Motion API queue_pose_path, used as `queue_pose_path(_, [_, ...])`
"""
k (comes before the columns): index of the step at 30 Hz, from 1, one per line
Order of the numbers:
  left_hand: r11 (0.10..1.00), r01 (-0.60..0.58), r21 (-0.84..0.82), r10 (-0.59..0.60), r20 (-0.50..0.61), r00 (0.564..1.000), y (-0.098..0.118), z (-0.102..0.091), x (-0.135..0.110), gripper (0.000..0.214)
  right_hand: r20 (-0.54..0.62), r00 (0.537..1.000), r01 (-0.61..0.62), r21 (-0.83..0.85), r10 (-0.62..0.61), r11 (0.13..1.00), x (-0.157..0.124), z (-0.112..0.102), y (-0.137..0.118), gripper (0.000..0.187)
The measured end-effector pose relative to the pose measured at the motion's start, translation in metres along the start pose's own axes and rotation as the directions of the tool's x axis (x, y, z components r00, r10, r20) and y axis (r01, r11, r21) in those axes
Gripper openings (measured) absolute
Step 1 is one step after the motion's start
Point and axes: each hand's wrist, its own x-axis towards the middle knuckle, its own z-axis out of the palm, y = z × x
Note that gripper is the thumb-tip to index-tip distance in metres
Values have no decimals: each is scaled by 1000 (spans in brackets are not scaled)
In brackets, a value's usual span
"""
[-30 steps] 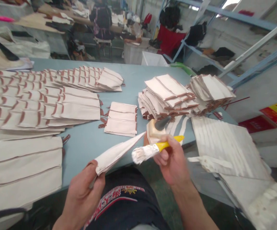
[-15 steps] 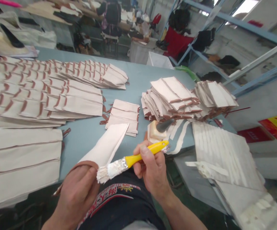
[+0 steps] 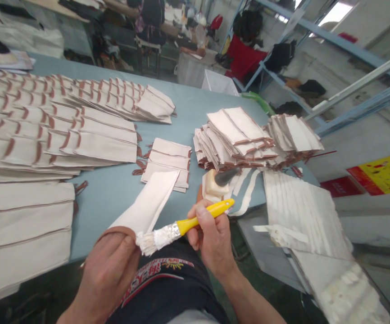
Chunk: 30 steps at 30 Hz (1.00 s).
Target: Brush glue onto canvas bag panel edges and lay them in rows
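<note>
In my right hand (image 3: 211, 236) is a paintbrush (image 3: 188, 225) with a yellow handle, gripped between thumb and fingers. White paste coats its bristles, whose tip is by the brown edge of a cream fabric piece (image 3: 147, 198). My left hand (image 3: 112, 265) is closed on the near, brown-trimmed end of that piece; the far end reaches over the table. Beyond it lies a small stack of cream panels (image 3: 168, 157) with brown edging and loops. A block-like container (image 3: 214, 184) with a dark cone-shaped piece sits behind the brush handle.
Rows of overlapping cream pieces (image 3: 97, 139) cover the left of the blue-grey table (image 3: 114, 193). Two piles of panels (image 3: 235, 135) stand at the back right. Pale strips lie on a sloping board (image 3: 299, 207) at the right. A person (image 3: 150, 18) sits in the background.
The view has shifted slightly, so the table and piles appear further left. Both hands keep their holds, with the brush still at the fabric's brown edge.
</note>
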Motion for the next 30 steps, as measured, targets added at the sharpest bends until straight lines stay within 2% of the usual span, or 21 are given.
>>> queue_pose_path(6, [1000, 19, 7, -19, 4, 1000, -6, 4, 3, 30, -2, 1000, -18, -4, 18, 1000, 4, -1, 5, 47])
queue_pose_path(12, [994, 84, -68, -85, -14, 996, -6, 7, 5, 29, -126, 989, 77, 14, -74, 997, 16, -8, 4, 47])
queue_pose_path(17, [966, 177, -186, -183, -18, 983, -6, 5, 11, 27, 4, 987, 160, -15, -160, 987, 25, -3, -2, 53])
queue_pose_path(21, [955, 218, -203, -224, -9, 974, -6, 1, 13, 28, 95, 983, 161, -53, -156, 985, 30, 1, -1, 55])
queue_pose_path(24, [956, 213, -199, -220, -14, 975, -5, 1, 15, 28, 104, 987, 124, -42, -119, 991, 33, -1, 2, 53])
queue_pose_path(30, [959, 198, -204, -207, -26, 978, -7, 0, 17, 28, 40, 993, 114, -3, -114, 993, 37, 0, 7, 51])
